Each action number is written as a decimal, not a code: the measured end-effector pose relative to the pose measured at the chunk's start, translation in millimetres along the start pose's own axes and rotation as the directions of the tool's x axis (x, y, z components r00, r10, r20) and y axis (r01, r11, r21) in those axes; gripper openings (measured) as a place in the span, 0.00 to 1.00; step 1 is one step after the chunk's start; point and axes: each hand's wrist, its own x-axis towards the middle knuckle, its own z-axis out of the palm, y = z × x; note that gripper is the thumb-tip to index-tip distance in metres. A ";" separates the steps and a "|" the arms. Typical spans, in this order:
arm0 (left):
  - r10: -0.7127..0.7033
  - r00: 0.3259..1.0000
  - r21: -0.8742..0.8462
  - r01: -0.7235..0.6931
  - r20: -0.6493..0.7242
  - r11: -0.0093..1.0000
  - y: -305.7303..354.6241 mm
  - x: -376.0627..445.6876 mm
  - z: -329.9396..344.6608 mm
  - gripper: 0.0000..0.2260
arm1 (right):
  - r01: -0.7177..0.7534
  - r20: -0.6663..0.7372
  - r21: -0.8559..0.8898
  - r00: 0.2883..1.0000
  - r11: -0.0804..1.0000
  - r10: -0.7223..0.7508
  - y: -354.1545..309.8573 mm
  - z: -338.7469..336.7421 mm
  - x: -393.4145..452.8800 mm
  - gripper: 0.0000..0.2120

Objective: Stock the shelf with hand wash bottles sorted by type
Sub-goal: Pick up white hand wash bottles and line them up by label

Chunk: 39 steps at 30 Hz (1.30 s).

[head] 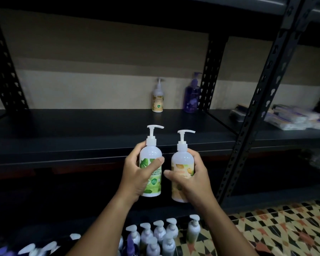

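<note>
My left hand point(137, 174) grips a white pump bottle with a green leaf label point(151, 159), held upright in front of the shelf's front edge. My right hand point(192, 180) grips a white pump bottle with an orange-yellow label point(181, 163) beside it, also upright. At the back of the black shelf point(100, 130) stand an orange-label pump bottle point(157, 97) and, to its right, a purple pump bottle point(192, 95). Several more pump bottles point(155, 235), white and purple, stand on the floor below my arms.
Black perforated uprights point(255, 100) frame the shelf bay. The neighbouring bay on the right holds flat wrapped packs point(292, 117). A lower shelf level lies dark beneath. Patterned floor tiles point(284, 228) spread to the lower right.
</note>
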 end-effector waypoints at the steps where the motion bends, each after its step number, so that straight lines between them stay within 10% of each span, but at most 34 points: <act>1: -0.005 1.000 0.006 0.005 0.008 1.000 0.2 0.0 -0.1 0.25 | 0.002 -0.002 -0.004 1.000 1.000 -0.002 0.8 0.4 -0.1 0.34; 19: -0.022 0.987 0.027 0.018 0.158 0.999 -2.1 2.0 3.4 0.19 | 0.086 -0.040 0.094 0.996 0.992 -0.083 -4.7 5.8 -4.2 0.28; 39: 0.028 0.987 0.259 -0.069 0.159 0.964 23.3 28.6 -18.4 0.40 | 0.109 -0.086 0.128 0.991 0.986 -0.098 1.9 21.8 20.7 0.27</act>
